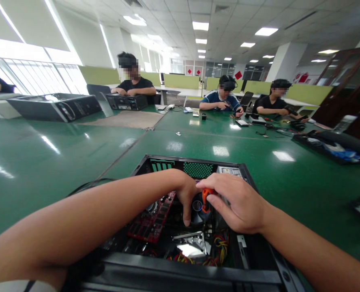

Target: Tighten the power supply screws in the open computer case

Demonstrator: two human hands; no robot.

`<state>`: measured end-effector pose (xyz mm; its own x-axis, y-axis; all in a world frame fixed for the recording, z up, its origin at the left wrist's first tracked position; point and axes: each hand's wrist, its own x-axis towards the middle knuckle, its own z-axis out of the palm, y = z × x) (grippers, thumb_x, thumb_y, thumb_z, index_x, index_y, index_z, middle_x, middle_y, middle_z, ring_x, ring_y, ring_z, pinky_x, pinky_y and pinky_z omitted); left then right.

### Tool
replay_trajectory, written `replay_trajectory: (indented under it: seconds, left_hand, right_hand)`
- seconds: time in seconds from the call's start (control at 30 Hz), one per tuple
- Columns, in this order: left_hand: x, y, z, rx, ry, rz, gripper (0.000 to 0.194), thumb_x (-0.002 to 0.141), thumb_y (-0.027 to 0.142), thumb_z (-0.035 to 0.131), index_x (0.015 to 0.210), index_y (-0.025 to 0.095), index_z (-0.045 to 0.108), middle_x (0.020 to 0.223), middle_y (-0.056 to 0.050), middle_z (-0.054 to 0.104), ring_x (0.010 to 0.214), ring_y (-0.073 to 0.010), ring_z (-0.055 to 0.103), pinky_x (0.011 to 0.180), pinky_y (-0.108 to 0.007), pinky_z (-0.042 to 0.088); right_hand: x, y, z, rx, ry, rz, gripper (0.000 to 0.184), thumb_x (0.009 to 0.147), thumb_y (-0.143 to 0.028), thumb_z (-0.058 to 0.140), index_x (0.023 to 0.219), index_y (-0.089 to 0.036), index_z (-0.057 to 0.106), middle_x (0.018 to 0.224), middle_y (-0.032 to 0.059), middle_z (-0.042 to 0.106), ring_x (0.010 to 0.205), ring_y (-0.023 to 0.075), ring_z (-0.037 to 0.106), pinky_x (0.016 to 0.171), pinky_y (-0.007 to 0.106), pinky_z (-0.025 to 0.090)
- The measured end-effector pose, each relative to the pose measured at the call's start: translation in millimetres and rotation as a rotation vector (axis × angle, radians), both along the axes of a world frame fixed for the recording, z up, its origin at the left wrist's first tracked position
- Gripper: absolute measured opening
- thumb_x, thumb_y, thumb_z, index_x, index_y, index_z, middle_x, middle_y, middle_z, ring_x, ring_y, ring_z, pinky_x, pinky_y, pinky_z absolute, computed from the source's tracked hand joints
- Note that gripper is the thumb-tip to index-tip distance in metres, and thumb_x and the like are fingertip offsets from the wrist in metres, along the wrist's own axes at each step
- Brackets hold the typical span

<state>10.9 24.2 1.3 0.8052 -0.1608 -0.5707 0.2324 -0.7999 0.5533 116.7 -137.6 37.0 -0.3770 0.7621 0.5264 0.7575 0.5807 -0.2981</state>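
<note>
An opened black computer case (186,265) lies in front of me with its inside exposed. My right hand (239,200) is closed on the orange handle of a screwdriver (206,198), which points down beside a round cooling fan (197,206). Over the fan's left side bends my left hand (186,192); its thumb points down, and its other fingers are hidden, so whether it grips anything does not show. A red circuit card (152,221) sits tilted under my left forearm. Nearer to me are a silvery metal bracket (192,245) and bundled coloured wires (221,245).
The case stands on a green table (155,142). Another case (55,107) lies at the far left. Several people sit across the table, one behind a dark computer unit (127,101). At the right are a black tray (335,148) and scattered parts.
</note>
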Motion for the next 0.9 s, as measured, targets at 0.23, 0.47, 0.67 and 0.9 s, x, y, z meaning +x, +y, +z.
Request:
replay_trajectory:
  seconds: [0.23, 0.47, 0.67, 0.9]
  left_hand:
    - [1.5, 1.9, -2.7, 0.037, 0.116, -0.108, 0.053, 0.043, 0.047, 0.079, 0.086, 0.019, 0.069, 0.089, 0.001, 0.068, 0.096, -0.0264, 0.058, 0.093, -0.035, 0.041]
    - [0.8, -1.2, 5.0, 0.047, 0.119, -0.096, 0.053, 0.043, 0.042, 0.080, 0.090, 0.020, 0.069, 0.091, 0.002, 0.068, 0.099, -0.0268, 0.057, 0.095, -0.033, 0.040]
    - [-0.8, -3.5, 7.4, 0.092, 0.103, -0.072, 0.060, 0.040, 0.041, 0.079, 0.095, 0.021, 0.067, 0.097, 0.002, 0.068, 0.099, -0.0268, 0.057, 0.092, -0.033, 0.042]
    - [-0.2, -9.8, 16.0, 0.216, 0.055, -0.012, 0.094, 0.031, 0.049, 0.079, 0.117, 0.018, 0.056, 0.117, -0.006, 0.061, 0.111, -0.0326, 0.051, 0.097, -0.038, 0.037]
  right_hand:
    - [-2.1, 0.3, 0.3, -0.010, -0.012, -0.031, 0.024, 0.083, -0.030, 0.052, 0.104, -0.018, 0.056, 0.090, 0.0039, 0.065, 0.079, 0.0173, 0.057, 0.072, 0.032, 0.041]
    - [-2.0, 1.0, 2.6, -0.057, -0.045, -0.041, 0.024, 0.083, -0.021, 0.046, 0.105, -0.017, 0.054, 0.098, 0.0063, 0.065, 0.089, 0.0188, 0.058, 0.078, 0.033, 0.041]
    - [-1.8, 0.5, -0.8, -0.037, -0.079, -0.083, 0.025, 0.083, -0.029, 0.051, 0.105, -0.019, 0.054, 0.097, 0.0049, 0.066, 0.088, 0.0186, 0.059, 0.078, 0.032, 0.042]
    - [4.7, 1.4, -0.8, 0.101, 0.011, -0.446, 0.020, 0.084, -0.024, 0.043, 0.102, -0.018, 0.050, 0.086, 0.0053, 0.063, 0.078, 0.0194, 0.057, 0.072, 0.033, 0.041]
